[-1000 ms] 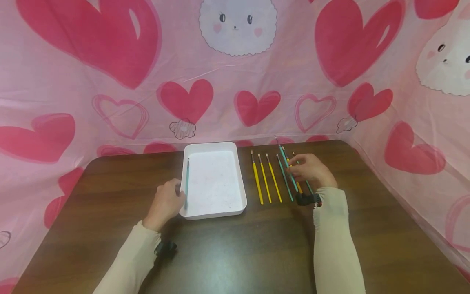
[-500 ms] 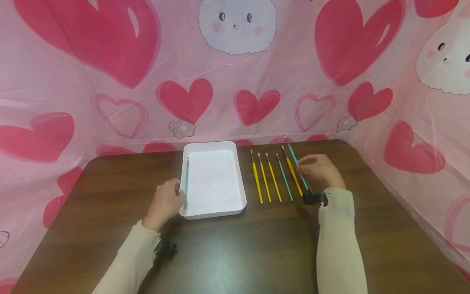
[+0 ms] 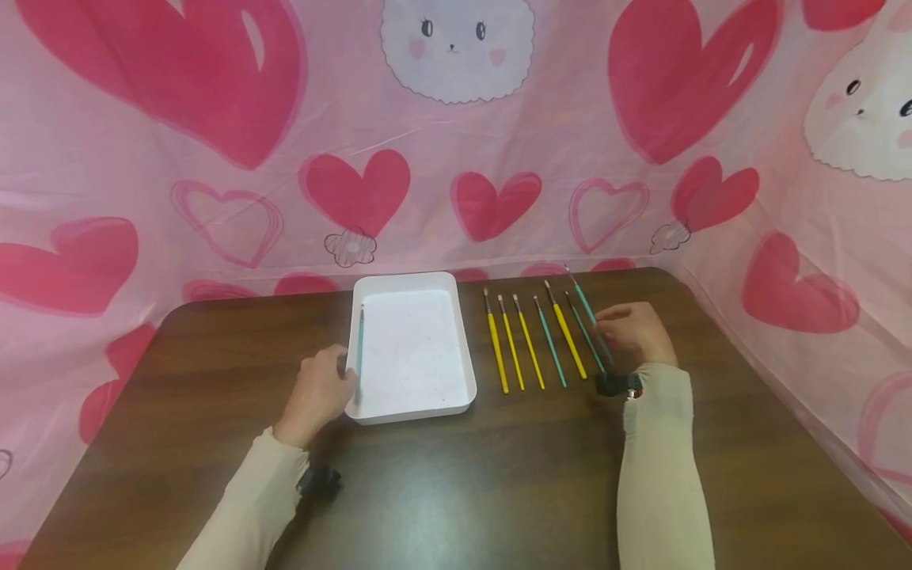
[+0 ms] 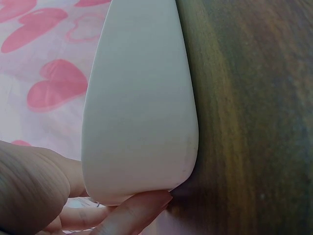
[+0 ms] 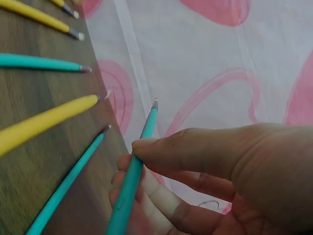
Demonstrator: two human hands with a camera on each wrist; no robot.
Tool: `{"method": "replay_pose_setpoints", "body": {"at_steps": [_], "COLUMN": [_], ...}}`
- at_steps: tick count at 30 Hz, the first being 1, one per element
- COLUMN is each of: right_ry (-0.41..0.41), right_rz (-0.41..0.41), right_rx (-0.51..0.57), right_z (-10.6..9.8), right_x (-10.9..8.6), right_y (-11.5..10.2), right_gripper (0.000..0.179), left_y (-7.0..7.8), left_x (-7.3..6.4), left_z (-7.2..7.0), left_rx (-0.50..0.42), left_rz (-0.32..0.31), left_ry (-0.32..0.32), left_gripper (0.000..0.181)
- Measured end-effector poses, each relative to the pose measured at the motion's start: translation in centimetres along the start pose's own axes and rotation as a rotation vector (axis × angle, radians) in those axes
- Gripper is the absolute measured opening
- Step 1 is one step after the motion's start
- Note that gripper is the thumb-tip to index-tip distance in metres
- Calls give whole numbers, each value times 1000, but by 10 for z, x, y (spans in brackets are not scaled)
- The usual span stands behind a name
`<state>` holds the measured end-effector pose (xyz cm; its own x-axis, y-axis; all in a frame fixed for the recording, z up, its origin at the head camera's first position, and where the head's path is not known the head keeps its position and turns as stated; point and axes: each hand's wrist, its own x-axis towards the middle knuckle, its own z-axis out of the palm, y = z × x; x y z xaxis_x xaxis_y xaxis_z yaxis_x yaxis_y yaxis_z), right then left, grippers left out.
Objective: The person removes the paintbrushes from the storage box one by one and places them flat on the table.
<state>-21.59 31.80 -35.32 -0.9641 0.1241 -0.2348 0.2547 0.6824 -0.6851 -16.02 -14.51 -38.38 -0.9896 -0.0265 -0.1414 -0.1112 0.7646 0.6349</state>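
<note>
My right hand [image 3: 636, 332] pinches a teal paintbrush [image 5: 129, 188] between thumb and fingertips. Its tip points away, raised above the table at the right end of a row of brushes. Just left of it lie another teal paintbrush [image 3: 586, 332] and a thick yellow paintbrush [image 3: 566, 332]. My left hand [image 3: 317, 396] grips the near left side of a shallow white tray [image 3: 413, 413]. In the left wrist view the fingers [image 4: 137, 210] wrap the end of the tray wall. One teal paintbrush [image 3: 360, 344] lies inside the tray along its left wall.
Further left in the row are a teal paintbrush [image 3: 550, 340] and several yellow ones, the leftmost yellow paintbrush [image 3: 496, 348] being beside the tray. All lie on a brown wooden table [image 3: 442, 499]. A pink heart-patterned cloth [image 3: 427, 214] rises along the back and sides.
My right hand has moved right with the teal paintbrush, passing over the yellow and teal brushes, which are now uncovered. The left hand stays on the tray.
</note>
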Motion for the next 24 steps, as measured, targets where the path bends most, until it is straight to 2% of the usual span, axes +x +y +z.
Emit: {"method": "replay_pose_setpoints", "body": {"at_steps": [8,16,24], "right_ry": [63,131,164], "right_rz": [62,81,81], "right_rx": [-6,-56,-93], "right_z": [-1,0,3], "right_x": [2,5,12], "right_y": [9,15,24], "right_gripper": [40,36,35], "left_y": [0,1,1], "left_x": [0,-1,2], "left_z": [-1,-1,-1], "left_rx": [0,-2,-3], "left_rz": [2,-6,-7], "left_ry": [-2,-1,-6], "left_gripper": [48,49,51]}}
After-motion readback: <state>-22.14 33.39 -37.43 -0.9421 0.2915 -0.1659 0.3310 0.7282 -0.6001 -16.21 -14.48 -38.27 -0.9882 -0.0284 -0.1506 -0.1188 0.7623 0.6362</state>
